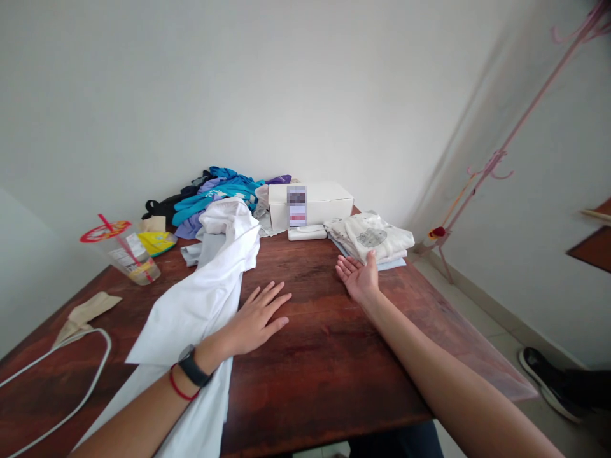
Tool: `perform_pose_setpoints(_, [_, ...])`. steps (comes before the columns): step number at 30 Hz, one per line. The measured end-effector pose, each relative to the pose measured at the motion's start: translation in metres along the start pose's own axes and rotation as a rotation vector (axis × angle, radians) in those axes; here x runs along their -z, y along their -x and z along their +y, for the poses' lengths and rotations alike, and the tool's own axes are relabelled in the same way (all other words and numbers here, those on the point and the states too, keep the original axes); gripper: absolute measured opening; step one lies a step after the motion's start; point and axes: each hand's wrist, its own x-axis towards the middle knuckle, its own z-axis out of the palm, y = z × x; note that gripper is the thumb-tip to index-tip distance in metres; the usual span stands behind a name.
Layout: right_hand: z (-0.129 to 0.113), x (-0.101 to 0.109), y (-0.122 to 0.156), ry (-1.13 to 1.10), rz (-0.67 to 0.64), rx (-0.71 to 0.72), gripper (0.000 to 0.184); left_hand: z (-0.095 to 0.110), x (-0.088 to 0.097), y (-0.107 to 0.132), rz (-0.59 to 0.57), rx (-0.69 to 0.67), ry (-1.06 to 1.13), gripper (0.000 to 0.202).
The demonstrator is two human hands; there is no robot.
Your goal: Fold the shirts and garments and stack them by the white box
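My left hand (260,320) lies palm down with spread fingers on the wooden table (319,356), beside a long white garment (191,305). That garment stretches from the near edge toward the back, loosely bunched at its far end, and my left forearm crosses over it. My right hand (358,277) is turned palm up, fingers extended and nothing in it. It is at the near side of a stack of folded clothes (386,232), whose top piece is white with a grey print. Whether the fingers touch the stack, I cannot tell.
Behind the white garment is a heap of blue, purple and black clothes (219,187). A white box (324,200) stands at the back with a phone (296,207) against it. At left are a plastic cup (131,254), a yellow packet (157,243) and a white cable (102,369). A pink rack (525,121) stands right.
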Motion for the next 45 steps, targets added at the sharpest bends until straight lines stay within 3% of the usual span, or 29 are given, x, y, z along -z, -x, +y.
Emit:
perform_pose_setpoints(9, [-0.002,-0.004,0.007,0.106,-0.098,0.071,0.037,-0.001,-0.002,0.001,0.011,-0.008,-0.006,0.056])
perform_pose_setpoints(16, [-0.003,0.0,0.002,0.151,0.026,-0.062,0.047,-0.005,-0.005,0.001,0.044,-0.025,0.001,0.057])
perform_pose_setpoints(23, [-0.001,0.011,-0.014,0.329,-0.078,0.143,0.052,-0.014,-0.017,0.001,0.119,-0.057,0.005,0.056])
perform_pose_setpoints(33, [-0.008,0.004,-0.005,0.315,-0.153,0.265,0.042,-0.013,-0.017,0.001,0.119,-0.048,0.024,0.056])
perform_pose_setpoints(40, [-0.019,0.001,-0.011,0.387,-0.073,0.46,0.037,-0.014,-0.018,0.002,0.135,-0.054,0.036,0.056])
perform_pose_setpoints(43, [-0.019,0.001,-0.011,0.378,-0.071,0.417,0.035,-0.013,-0.017,0.002,0.121,-0.043,0.04,0.057])
perform_pose_setpoints(45, [-0.019,0.002,-0.009,0.325,-0.07,0.303,0.031,-0.012,-0.016,0.001,0.106,-0.036,0.036,0.057])
